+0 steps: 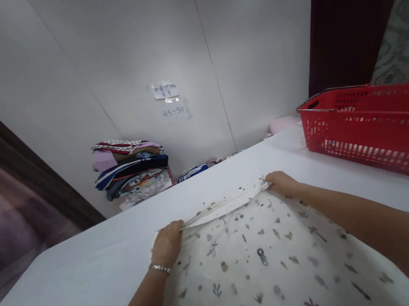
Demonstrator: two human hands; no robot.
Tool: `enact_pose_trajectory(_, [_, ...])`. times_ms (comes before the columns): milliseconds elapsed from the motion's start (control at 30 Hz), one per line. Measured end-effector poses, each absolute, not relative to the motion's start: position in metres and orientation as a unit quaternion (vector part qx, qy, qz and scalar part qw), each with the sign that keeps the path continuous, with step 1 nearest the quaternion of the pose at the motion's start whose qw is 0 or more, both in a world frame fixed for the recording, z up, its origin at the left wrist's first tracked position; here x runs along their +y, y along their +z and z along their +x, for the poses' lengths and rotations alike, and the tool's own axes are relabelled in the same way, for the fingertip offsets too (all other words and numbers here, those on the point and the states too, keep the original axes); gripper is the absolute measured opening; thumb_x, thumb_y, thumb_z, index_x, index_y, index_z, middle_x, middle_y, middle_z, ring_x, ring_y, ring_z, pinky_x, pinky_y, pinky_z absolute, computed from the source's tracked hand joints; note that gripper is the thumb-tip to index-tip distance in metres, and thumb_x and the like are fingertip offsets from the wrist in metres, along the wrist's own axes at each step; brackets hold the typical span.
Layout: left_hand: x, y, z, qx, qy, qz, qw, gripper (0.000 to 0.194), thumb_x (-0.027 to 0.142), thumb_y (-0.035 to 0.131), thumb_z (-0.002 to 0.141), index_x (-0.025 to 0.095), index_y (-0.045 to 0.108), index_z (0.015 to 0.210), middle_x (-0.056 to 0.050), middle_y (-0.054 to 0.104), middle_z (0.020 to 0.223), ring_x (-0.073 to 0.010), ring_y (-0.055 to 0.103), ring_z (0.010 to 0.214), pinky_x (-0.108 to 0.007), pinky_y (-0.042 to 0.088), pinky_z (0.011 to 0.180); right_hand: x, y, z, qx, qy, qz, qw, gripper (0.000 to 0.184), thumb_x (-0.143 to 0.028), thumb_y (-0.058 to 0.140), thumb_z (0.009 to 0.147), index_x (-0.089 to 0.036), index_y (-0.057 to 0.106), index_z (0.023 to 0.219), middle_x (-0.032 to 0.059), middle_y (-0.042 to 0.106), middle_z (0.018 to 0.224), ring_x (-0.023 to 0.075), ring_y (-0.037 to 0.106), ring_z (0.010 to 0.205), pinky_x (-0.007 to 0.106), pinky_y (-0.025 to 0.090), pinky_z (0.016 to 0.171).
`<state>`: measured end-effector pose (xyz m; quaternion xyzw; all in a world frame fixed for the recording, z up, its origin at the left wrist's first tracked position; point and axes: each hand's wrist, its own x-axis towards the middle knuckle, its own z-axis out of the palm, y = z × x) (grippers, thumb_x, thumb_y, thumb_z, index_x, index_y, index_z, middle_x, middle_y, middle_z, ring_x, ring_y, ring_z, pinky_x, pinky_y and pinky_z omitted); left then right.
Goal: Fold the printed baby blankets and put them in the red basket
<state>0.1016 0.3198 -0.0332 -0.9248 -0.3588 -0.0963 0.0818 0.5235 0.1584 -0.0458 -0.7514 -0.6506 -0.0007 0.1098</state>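
A white cloth (256, 265) printed with small plants and leaves spreads over the near part of the white table. My left hand (168, 244), with a silver bracelet at the wrist, is closed on the left end of its far edge. At the right end of that same edge, my right hand (282, 184) pinches the fabric. Between the hands the edge is slightly raised and shows a plain white band. The lower part of the cloth runs out of view toward me, so its full shape is hidden.
A red plastic basket (363, 133) with metal handles stands at the right on the white table (80, 280). Behind the far edge is a stack of folded fabrics (132, 168), with more cloth beside it. Paper signs (173, 111) hang on the wall. A sheer curtain (3, 225) hangs left.
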Motion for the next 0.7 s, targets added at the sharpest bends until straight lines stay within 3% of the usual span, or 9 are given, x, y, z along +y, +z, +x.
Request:
enact_pose_trajectory(133, [0.325,-0.033,0.104,-0.367,-0.082,-0.923,0.085,0.027,0.013,0.034,0.088,0.019,0.053,0.106,-0.008,0.06,0.116,-0.0207,0.061,0.091,-0.032,0.044,0.081,0.171,-0.05,0.531,-0.652,0.013,-0.751,0.108,0.032,-0.011,0.051,0.076,-0.018,0.066,0.103,0.0078,0.055,0.126,0.0225,0.045,0.119,0.028,0.033,0.099])
enact_pose_trajectory(267, [0.326,-0.029,0.108,-0.395,-0.057,-0.915,0.06,0.021,0.014,0.035,0.087,0.019,0.053,0.099,-0.007,0.059,0.113,-0.0204,0.061,0.086,-0.032,0.042,0.076,0.182,-0.051,0.538,-0.623,0.044,-0.777,0.084,0.044,-0.015,0.053,0.075,-0.018,0.06,0.119,0.0102,0.058,0.122,0.0252,0.053,0.111,0.033,0.04,0.093])
enact_pose_trajectory(367, [0.329,-0.026,0.111,-0.414,-0.05,-0.908,0.041,0.015,0.018,0.04,0.087,0.019,0.053,0.096,-0.007,0.064,0.101,-0.0212,0.061,0.087,-0.031,0.041,0.076,0.189,-0.048,0.541,-0.608,0.049,-0.789,0.069,0.057,-0.013,0.053,0.073,-0.018,0.051,0.131,0.0117,0.057,0.123,0.0274,0.051,0.112,0.036,0.039,0.093])
enact_pose_trajectory(433, [0.331,-0.024,0.113,-0.426,-0.051,-0.903,0.031,0.012,0.022,0.043,0.088,0.019,0.054,0.094,-0.006,0.066,0.094,-0.0205,0.061,0.086,-0.029,0.041,0.076,0.191,-0.045,0.542,-0.611,0.042,-0.788,0.067,0.054,-0.013,0.052,0.074,-0.018,0.053,0.128,0.0119,0.056,0.124,0.0283,0.047,0.116,0.038,0.036,0.096])
enact_pose_trajectory(533, [0.334,-0.018,0.117,-0.453,-0.058,-0.89,0.017,0.015,0.027,0.04,0.09,0.02,0.054,0.093,-0.004,0.068,0.084,-0.0187,0.062,0.079,-0.027,0.041,0.072,0.19,-0.04,0.546,-0.613,0.045,-0.786,0.062,0.035,-0.02,0.057,0.075,-0.018,0.065,0.109,0.0121,0.059,0.115,0.0296,0.048,0.113,0.038,0.036,0.095])
enact_pose_trajectory(700, [0.341,-0.007,0.127,-0.503,-0.072,-0.861,0.018,0.019,0.029,0.037,0.09,0.021,0.055,0.093,-0.005,0.07,0.084,-0.0204,0.063,0.081,-0.028,0.041,0.073,0.187,-0.033,0.564,-0.582,0.106,-0.803,0.065,0.025,-0.036,0.067,0.072,-0.019,0.07,0.091,0.0073,0.066,0.098,0.0245,0.059,0.09,0.029,0.044,0.076])
